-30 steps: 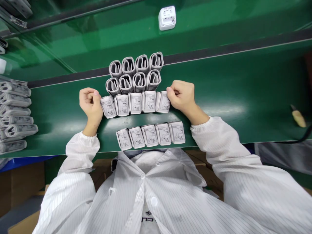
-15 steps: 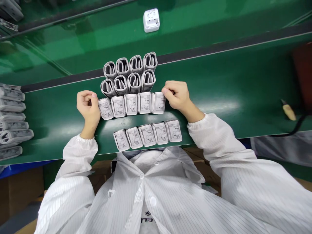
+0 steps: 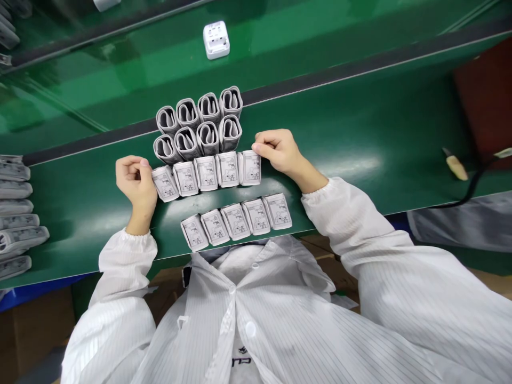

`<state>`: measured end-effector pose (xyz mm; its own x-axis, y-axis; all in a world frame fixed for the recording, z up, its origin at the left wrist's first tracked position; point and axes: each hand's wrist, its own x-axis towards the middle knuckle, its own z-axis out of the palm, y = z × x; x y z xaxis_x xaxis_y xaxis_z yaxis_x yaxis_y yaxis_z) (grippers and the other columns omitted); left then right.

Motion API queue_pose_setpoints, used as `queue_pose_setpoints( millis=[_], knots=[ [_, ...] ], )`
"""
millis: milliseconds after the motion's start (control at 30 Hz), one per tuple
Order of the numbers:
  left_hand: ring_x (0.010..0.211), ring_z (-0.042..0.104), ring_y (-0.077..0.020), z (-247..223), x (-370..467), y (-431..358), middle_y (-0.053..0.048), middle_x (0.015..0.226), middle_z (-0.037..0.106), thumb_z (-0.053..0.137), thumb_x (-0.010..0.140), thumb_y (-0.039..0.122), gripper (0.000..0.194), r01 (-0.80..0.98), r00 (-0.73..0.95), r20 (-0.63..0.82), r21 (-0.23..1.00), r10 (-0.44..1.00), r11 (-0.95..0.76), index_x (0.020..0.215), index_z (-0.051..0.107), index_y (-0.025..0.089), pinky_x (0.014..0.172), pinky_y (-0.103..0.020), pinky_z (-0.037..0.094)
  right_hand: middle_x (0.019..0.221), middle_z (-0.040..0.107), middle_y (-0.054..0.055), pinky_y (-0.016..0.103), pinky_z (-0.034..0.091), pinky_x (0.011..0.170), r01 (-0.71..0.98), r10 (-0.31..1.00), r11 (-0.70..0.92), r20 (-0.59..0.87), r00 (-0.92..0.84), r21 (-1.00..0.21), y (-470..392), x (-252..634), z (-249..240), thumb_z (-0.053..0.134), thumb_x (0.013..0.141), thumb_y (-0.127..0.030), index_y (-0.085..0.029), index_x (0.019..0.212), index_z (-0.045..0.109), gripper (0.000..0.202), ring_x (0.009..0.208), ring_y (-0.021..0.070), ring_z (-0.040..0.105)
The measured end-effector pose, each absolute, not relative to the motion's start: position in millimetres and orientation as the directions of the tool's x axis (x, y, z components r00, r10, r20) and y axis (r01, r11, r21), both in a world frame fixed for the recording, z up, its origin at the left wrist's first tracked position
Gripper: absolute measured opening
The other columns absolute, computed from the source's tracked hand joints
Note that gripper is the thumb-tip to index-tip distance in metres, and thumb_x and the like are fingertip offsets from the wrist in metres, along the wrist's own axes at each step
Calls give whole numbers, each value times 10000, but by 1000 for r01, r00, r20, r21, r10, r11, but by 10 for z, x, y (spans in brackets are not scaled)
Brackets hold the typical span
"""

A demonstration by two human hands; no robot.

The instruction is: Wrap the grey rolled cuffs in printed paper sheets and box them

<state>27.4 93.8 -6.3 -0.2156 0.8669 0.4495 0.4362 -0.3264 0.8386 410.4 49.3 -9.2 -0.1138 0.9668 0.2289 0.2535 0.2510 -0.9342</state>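
Glossy green bench point(image 3: 352, 133); row of five white, printed, folded-paper packets point(image 3: 207, 174) left of centre. Left hand point(image 3: 136, 178), right hand point(image 3: 280, 152) at opposite ends, fingers curled, apparently keeping row tight; can't tell whether they're pinching. Eight rolled grey-white paper bundles point(image 3: 231, 143) just behind.

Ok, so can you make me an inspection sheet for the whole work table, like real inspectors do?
Surface: green table, shiny, no spill seen.
Job's things: middle row of five printed bundles; nearer row of five; behind, eight rolled bundles in two rows.
Clutter: white box at the back; wooden-handled tool at right.
Hands: left hand at the middle row's left end, right hand at its right end; fingers curled.
Cables: black cable near the tool.
Surroundings: more bundles far left; dark red object, unclear, far right.
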Motion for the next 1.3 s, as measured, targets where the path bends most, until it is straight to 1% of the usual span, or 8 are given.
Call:
queue_pose_setpoints(
  millis=[100,267,500,667,767,967,1100,1300],
  knots=[
    [676,565,-119,-81,261,940,30,835,568,775,1011,568,372,401,-200,464,842,863,-360,980,565,262,673,-297,469,584,378,-34,384,272,631,255,967,251,228,-115,-934,494,4106,-94,743,941,-889,-266,626,516,734,606,169,327],
    [653,569,-118,-77,266,946,30,809,592,772,997,574,365,419,-206,479,831,853,-366,966,589,260,656,-300,465,589,358,-41,382,263,629,237,964,261,239,-117,-936,500,4109,-119,748,958,-862,-262,635,506,723,605,162,315],
    [647,581,-120,-61,277,945,35,795,592,755,997,584,359,453,-218,467,826,857,-335,961,594,265,653,-299,475,578,340,-46,386,249,619,243,963,263,239,-125,-934,512,4107,-126,714,935,-937,-265,635,488,769,594,160,301],
    [638,581,-114,-49,288,925,39,786,599,760,1006,537,322,429,-192,487,823,852,-373,968,609,254,645,-289,468,574,302,-52,387,243,618,266,960,273,245,-135,-924,506,4094,-84,692,927,-968,-269,623,438,804,588,157,290],
    [645,583,-111,-56,280,923,39,797,600,762,1014,522,313,414,-183,488,826,854,-383,980,611,250,645,-282,466,575,295,-52,382,237,613,268,959,275,245,-140,-923,502,4086,-61,680,930,-976,-270,620,419,813,587,156,286],
    [671,581,-114,-92,247,940,36,828,592,782,1013,554,356,412,-187,465,837,865,-361,977,586,259,666,-290,471,574,298,-51,382,234,617,274,956,286,255,-144,-918,503,4082,-58,666,949,-960,-269,616,401,812,590,156,296],
    [666,579,-116,-75,265,936,36,819,582,776,1013,560,363,417,-191,463,837,865,-355,966,581,259,663,-293,477,574,290,-52,382,232,620,279,957,285,254,-143,-917,509,4085,-72,672,932,-976,-270,618,407,817,589,157,289],
    [657,579,-120,-62,279,925,35,810,585,758,1013,537,323,435,-196,460,832,866,-343,976,594,261,661,-296,477,581,296,-51,386,228,617,271,959,277,247,-141,-922,513,4091,-86,686,914,-989,-263,624,412,828,595,151,281]
  ],
)
